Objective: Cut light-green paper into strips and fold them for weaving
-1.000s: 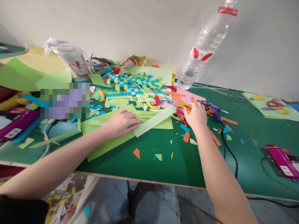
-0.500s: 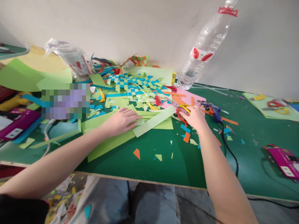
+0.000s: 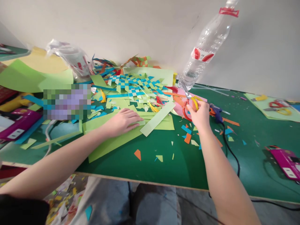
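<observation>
My left hand (image 3: 125, 122) lies palm down on green paper sheets (image 3: 105, 145), fingers stretched to the right. My right hand (image 3: 200, 115) grips the red and yellow handles of a pair of scissors (image 3: 187, 92), whose blades point up and away toward the bottle's base. Between my hands a pale green paper strip (image 3: 158, 118) lies slantwise, its upper end near the scissors. Behind them is a heap of woven blue and green paper (image 3: 133, 84). Pink paper (image 3: 180, 109) lies under and beside the scissors.
A clear bottle (image 3: 202, 53) leans at the wall. A bagged cup (image 3: 76, 61) stands back left. A blue glue gun (image 3: 217, 114) with a black cable lies right of my right hand. Purple devices (image 3: 284, 161) sit at both sides. More scissors (image 3: 277, 107) rest far right.
My right hand has lifted the scissors slightly and turned their blades from the left to pointing away. The pale strip has shifted a little to the right. My left hand is nearly unmoved.
</observation>
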Available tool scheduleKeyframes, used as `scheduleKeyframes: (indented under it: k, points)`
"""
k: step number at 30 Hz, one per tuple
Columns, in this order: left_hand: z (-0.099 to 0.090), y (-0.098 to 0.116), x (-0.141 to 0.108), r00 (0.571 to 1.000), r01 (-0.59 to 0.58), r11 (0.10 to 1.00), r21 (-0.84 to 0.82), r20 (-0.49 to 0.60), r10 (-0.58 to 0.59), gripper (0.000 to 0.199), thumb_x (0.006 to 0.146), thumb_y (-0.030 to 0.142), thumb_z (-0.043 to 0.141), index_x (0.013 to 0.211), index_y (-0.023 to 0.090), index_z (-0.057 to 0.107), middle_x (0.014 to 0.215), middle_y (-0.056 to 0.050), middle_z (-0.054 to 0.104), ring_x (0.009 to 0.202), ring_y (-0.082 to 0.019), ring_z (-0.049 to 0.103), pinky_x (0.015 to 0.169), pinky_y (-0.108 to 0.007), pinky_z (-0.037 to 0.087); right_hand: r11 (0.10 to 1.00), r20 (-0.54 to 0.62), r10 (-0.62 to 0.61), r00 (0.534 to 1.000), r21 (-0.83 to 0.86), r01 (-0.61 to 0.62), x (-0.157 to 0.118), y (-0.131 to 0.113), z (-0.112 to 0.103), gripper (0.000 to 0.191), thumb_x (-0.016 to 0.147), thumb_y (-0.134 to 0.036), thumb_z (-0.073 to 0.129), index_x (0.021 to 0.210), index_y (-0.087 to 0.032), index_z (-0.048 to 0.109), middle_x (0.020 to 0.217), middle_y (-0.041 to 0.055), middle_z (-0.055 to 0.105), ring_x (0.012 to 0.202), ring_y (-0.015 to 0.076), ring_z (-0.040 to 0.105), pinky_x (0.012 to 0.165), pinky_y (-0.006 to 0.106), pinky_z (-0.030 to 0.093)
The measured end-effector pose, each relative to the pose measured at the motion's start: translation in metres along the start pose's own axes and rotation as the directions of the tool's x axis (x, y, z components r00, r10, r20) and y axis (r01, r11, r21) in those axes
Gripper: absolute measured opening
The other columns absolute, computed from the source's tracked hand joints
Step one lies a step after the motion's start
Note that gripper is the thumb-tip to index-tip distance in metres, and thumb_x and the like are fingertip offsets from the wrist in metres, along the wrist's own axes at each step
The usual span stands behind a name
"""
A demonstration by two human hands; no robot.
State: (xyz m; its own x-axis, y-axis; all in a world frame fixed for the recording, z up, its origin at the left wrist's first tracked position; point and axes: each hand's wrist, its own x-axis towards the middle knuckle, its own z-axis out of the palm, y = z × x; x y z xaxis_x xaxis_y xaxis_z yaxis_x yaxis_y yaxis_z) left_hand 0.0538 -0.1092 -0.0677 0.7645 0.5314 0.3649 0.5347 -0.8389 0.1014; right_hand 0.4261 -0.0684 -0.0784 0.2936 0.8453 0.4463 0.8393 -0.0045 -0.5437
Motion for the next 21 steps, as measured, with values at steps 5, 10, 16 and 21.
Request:
scheduleKeyframes:
  k: [5, 10, 16, 21]
  points:
    - [0.002, -0.002, 0.000, 0.999, 0.028, 0.999, -0.023, 0.025, -0.028, 0.032, 0.104, 0.036, 0.045, 0.118, 0.019, 0.068, 0.104, -0.008, 0.072, 0.096, -0.020, 0.065, 0.091, -0.036, 0.044, 0.995, -0.113, 0.010, 0.993, 0.095, 0.000, 0.005, 0.007, -0.001, 0.052, 0.071, -0.040, 0.071, 0.116, -0.019, 0.056, 0.114, 0.0137, 0.058, 0.107, 0.0323, 0.057, 0.088, 0.052, 0.052]
    - [0.003, -0.004, -0.001, 0.997, 0.051, 0.998, -0.043, 0.054, -0.049, 0.033, 0.104, 0.036, 0.043, 0.119, 0.020, 0.068, 0.102, -0.008, 0.072, 0.094, -0.019, 0.065, 0.091, -0.036, 0.044, 0.991, -0.143, -0.012, 0.990, 0.128, 0.030, 0.009, 0.011, -0.001, 0.055, 0.080, -0.037, 0.061, 0.132, -0.023, 0.047, 0.121, 0.0124, 0.052, 0.104, 0.0287, 0.059, 0.082, 0.047, 0.054]
    - [0.005, -0.006, -0.002, 0.997, 0.047, 0.999, -0.019, 0.069, -0.045, 0.033, 0.104, 0.034, 0.042, 0.120, 0.019, 0.067, 0.101, -0.008, 0.072, 0.093, -0.019, 0.065, 0.091, -0.035, 0.043, 0.993, -0.196, -0.021, 0.980, 0.108, 0.043, 0.007, 0.000, -0.007, 0.061, 0.082, -0.047, 0.060, 0.134, -0.021, 0.042, 0.127, 0.0170, 0.045, 0.114, 0.0314, 0.055, 0.085, 0.050, 0.053]
    - [0.002, -0.007, -0.001, 0.996, 0.068, 0.997, -0.028, 0.058, -0.066, 0.034, 0.104, 0.034, 0.041, 0.118, 0.019, 0.068, 0.095, -0.008, 0.072, 0.089, -0.019, 0.065, 0.089, -0.035, 0.043, 0.954, 0.006, -0.296, 0.955, 0.052, 0.295, -0.003, -0.020, -0.021, 0.066, 0.069, -0.043, 0.073, 0.125, -0.019, 0.047, 0.123, 0.0155, 0.051, 0.120, 0.0343, 0.052, 0.100, 0.057, 0.044]
